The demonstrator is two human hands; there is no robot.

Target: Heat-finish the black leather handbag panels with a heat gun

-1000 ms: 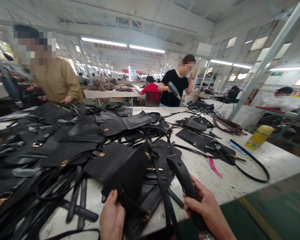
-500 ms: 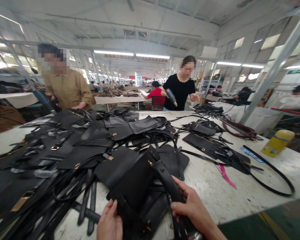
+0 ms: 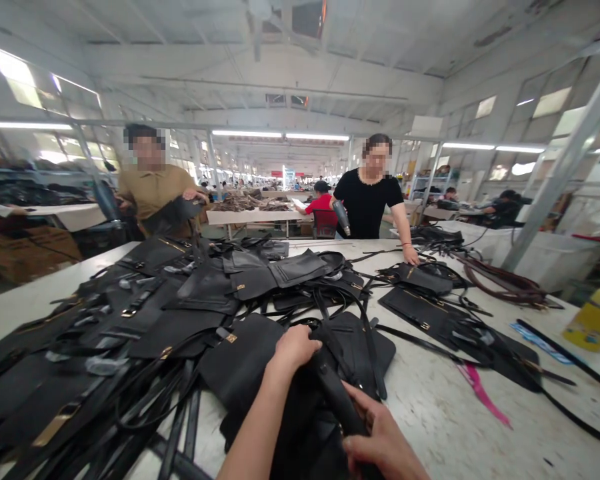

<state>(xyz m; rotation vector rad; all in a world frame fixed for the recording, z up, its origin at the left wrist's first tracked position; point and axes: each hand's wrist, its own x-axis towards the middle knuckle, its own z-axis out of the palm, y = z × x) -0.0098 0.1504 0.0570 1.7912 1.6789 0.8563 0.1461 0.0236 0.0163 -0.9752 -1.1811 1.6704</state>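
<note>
A black leather handbag [image 3: 307, 427] lies in front of me at the table's near side, partly covered by my forearms. My left hand [image 3: 295, 348] reaches across it, with fingers closed on the bag's upper edge near the end of a thick black strap; the exact grip is partly hidden. Lower down, my right hand [image 3: 380, 433] is wrapped around that thick strap [image 3: 334, 387], thumb on the near side. Just beyond my left hand, a black flap with a gold clasp [image 3: 231, 339] spreads out flat.
Black bags and straps are heaped on the left of the white table [image 3: 480, 433]. Rightward lie more black pieces [image 3: 410, 310], a pink ribbon [image 3: 485, 395] and a yellow bottle [image 3: 594, 320]. Across the table, one co-worker holds a heat gun [image 3: 341, 218]; another lifts a black piece [image 3: 173, 215].
My left hand has moved from the bag's lower left up to its upper edge. The left co-worker has raised a black piece; the other's free hand has lowered to the bags. My view has tilted up.
</note>
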